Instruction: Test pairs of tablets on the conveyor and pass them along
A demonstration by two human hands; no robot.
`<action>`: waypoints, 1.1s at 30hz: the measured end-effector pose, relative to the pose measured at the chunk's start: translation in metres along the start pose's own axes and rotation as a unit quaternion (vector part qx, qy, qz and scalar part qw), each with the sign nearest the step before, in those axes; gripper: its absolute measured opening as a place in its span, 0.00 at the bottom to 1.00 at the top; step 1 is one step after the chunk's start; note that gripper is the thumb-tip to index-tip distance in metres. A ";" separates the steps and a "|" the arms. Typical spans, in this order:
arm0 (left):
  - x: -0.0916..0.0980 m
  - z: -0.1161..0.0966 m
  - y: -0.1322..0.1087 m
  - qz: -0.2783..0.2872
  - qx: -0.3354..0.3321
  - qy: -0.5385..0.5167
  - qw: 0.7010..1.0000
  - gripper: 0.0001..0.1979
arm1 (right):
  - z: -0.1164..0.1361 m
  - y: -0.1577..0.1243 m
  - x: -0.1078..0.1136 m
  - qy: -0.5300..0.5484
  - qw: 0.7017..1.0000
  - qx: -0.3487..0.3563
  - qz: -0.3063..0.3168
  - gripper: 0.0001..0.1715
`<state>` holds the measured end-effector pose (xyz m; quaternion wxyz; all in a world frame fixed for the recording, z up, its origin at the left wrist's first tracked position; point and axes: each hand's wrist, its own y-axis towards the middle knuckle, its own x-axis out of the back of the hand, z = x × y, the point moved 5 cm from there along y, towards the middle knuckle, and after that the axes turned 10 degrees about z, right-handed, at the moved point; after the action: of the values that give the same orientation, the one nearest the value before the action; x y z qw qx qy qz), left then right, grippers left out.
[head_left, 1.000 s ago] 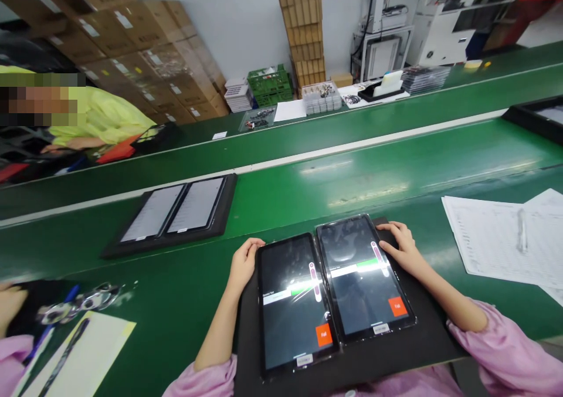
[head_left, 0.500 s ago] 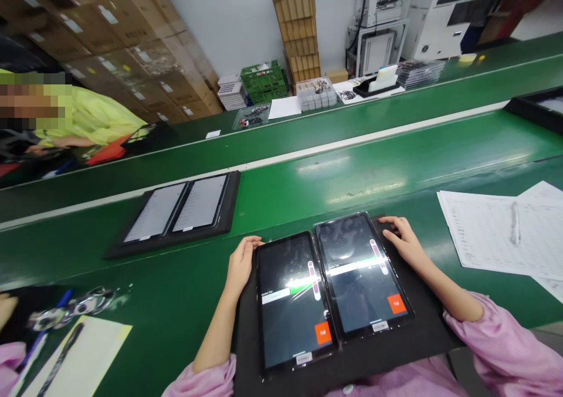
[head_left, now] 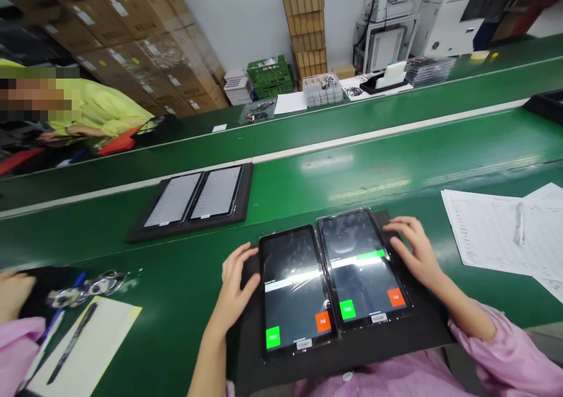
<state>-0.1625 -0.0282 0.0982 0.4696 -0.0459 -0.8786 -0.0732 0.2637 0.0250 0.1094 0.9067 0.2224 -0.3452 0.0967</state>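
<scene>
Two tablets lie side by side on a black foam pad (head_left: 369, 350) in front of me. Both the left tablet (head_left: 294, 303) and the right tablet (head_left: 356, 282) show dark screens with a green square at lower left and a red "Fail" square at lower right. Beside the left tablet's outer edge is my left hand (head_left: 235, 288), fingers apart and holding nothing. My right hand (head_left: 416, 250) is open at the right tablet's upper right side, with fingertips over the pad's edge.
Another pad with two light-screened tablets (head_left: 215, 192) sits on the green belt (head_left: 396, 151). Printed sheets (head_left: 488, 227) lie at right. At left are a notepad (head_left: 97, 338), a pen (head_left: 73, 344) and another person's hand (head_left: 15, 294). Across the belt sits a person in yellow (head_left: 109, 107).
Green squares have appeared on both tablets and the pink-and-white on-screen bars are gone. My left hand has opened and moved down a little; my right hand's fingers have spread.
</scene>
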 end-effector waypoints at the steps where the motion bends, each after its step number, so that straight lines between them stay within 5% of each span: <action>1: -0.003 -0.005 -0.016 0.038 -0.003 0.017 0.999 0.24 | 0.018 -0.007 -0.004 -0.031 0.997 0.055 0.052 0.14; 6: -0.018 -0.020 -0.072 0.123 -0.033 0.117 0.985 0.37 | 0.081 -0.045 -0.040 -0.145 0.915 0.259 0.273 0.19; 10: -0.012 -0.031 -0.058 0.120 -0.069 0.163 0.977 0.45 | 0.085 -0.039 -0.047 -0.131 0.896 0.267 0.331 0.27; 13: -0.012 -0.052 -0.016 0.155 -0.108 0.190 0.963 0.43 | 0.059 -0.012 -0.038 -0.120 0.934 0.204 0.269 0.24; 16: -0.026 -0.078 0.038 0.191 -0.139 0.232 0.944 0.37 | 0.005 0.015 -0.025 -0.114 0.987 0.032 0.104 0.24; 19: -0.046 -0.096 0.082 0.222 -0.148 0.254 0.930 0.33 | -0.049 0.020 -0.023 -0.070 0.991 -0.109 -0.018 0.25; 23: -0.059 -0.104 0.103 0.241 -0.163 0.246 0.925 0.31 | -0.083 0.016 -0.033 0.015 0.987 -0.159 -0.014 0.24; 33: -0.064 -0.107 0.103 0.225 -0.174 0.239 0.928 0.20 | -0.085 0.014 -0.036 0.067 0.980 -0.187 0.021 0.23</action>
<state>-0.0240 0.0544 0.1129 0.6542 -0.3049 -0.6806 -0.1258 0.2818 0.0765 0.0334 0.9509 0.0348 -0.3007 0.0641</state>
